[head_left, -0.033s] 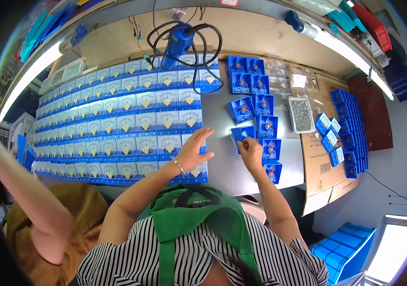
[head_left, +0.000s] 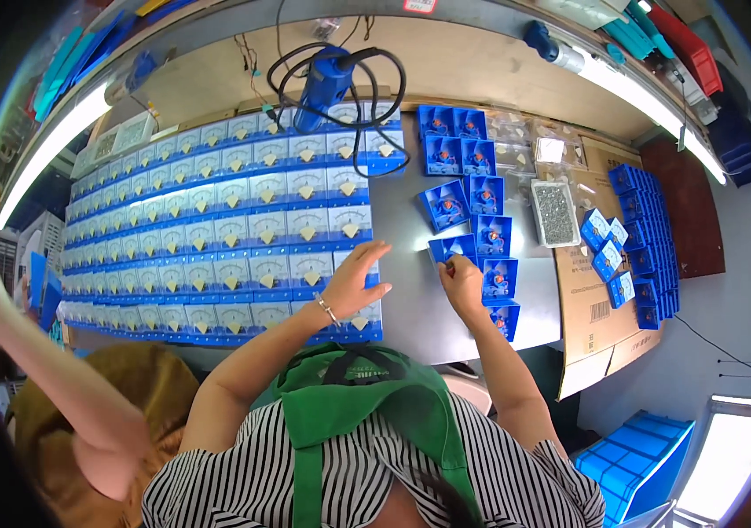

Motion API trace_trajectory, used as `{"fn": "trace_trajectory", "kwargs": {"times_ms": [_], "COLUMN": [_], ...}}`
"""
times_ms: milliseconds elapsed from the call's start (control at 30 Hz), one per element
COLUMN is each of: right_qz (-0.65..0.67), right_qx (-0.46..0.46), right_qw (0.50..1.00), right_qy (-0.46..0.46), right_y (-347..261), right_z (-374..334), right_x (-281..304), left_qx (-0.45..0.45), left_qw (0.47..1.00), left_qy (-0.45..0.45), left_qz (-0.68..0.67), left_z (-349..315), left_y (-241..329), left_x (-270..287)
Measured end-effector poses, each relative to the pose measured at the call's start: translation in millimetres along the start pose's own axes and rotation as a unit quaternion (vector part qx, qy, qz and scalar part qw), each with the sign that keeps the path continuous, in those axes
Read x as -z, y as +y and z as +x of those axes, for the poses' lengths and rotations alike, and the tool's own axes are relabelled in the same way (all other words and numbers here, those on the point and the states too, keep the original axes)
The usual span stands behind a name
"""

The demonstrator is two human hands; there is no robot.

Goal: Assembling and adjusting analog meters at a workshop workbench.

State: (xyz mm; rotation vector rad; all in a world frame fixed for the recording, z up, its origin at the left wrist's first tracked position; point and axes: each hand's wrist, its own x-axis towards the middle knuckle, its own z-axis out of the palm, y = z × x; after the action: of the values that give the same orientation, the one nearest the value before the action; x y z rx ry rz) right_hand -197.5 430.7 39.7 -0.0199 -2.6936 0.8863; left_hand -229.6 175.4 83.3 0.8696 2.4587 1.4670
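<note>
Blue plastic meter housing (head_left: 449,247) sits askew on the metal table (head_left: 400,211), just left of a column of open housings (head_left: 491,233) with orange parts inside. The right hand's (head_left: 463,285) fingers curl together at its near edge; whether they pinch it, I cannot tell. The left hand (head_left: 354,285), fingers spread, hovers beside rows of white-faced panel meters (head_left: 226,233).

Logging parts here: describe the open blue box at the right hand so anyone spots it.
Right of the big block of white-faced meters, open blue boxes stand in two uneven columns on the metal tabletop. Take the left column's nearest box, the only one there with the right hand at its near edge.
</note>
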Motion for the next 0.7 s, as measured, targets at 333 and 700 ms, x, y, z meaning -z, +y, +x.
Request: {"fn": "trace_trajectory", "kwargs": {"times_ms": [333,700], "right_qz": [-0.123,0.104], "right_qx": [-0.095,-0.072], "right_qw": [0.986,0.989], "right_qy": [-0.061,-0.076], "right_y": [17,-49], "right_z": [45,15], "right_x": [-29,-1], "left_qx": [-0.023,0.010], "left_qw": [0.984,0.908], "left_qy": [0.053,0.014], "left_qz": [0.167,0.419], "left_z": [93,244], "left_y": [-85,-160], "left_x": [45,38]}}
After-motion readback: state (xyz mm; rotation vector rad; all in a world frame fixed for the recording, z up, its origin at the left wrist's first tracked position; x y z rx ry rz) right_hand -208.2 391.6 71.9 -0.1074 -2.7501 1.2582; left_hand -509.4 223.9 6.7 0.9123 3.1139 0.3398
